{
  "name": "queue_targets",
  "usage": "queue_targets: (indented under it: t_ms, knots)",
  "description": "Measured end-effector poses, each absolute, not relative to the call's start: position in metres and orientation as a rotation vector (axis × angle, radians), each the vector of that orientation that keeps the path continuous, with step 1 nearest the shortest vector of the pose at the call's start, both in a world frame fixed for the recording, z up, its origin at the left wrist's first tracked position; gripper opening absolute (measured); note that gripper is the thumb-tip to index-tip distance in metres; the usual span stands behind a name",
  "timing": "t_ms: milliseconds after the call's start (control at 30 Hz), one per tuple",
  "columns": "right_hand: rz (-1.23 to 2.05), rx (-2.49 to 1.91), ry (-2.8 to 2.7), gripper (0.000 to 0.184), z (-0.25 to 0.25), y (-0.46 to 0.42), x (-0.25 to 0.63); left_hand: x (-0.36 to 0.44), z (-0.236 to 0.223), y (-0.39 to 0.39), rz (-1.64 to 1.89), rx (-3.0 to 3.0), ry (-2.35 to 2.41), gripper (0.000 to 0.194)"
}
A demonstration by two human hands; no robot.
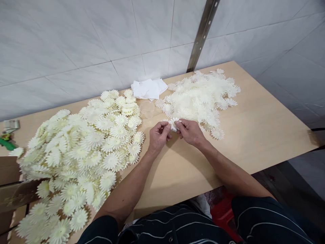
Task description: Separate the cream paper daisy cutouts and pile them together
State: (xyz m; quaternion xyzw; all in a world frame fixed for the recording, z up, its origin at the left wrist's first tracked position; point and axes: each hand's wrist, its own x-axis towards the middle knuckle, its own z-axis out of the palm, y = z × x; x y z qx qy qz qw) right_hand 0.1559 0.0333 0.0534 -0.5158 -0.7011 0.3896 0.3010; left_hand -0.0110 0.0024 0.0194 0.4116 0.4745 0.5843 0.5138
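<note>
My left hand (158, 135) and my right hand (191, 131) meet over the wooden table (259, 135), fingers pinched from both sides on one white flower piece (174, 123). Just behind the hands lies a heap of flat white flower pieces (200, 96). To the left spreads a much larger pile of cream daisy-like flowers with yellowish centres (81, 152), reaching down past the table's near left edge.
A folded white cloth or paper (148, 88) lies against the tiled wall. A small clear cup (147, 109) sits between the two piles. Green and grey items (8, 135) lie at the far left. A metal strip (203, 32) runs up the wall.
</note>
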Motion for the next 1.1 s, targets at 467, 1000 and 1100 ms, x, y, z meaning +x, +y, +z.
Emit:
queue_targets:
  t_ms: [467,1000,1100]
  knots:
    - [1.069,-1.425,-1.788,0.053,0.053,0.034,0.158,-0.011,0.021,0.002,1.418,0.932,1.130,0.059]
    - [1.273,-1.408,-1.602,0.045,0.060,0.034,0.155,-0.012,0.018,0.005,1.435,0.957,1.182,0.057]
    - [1.228,-1.457,-1.506,0.053,0.064,0.035,0.159,-0.012,0.017,0.005,1.453,0.940,1.174,0.057]
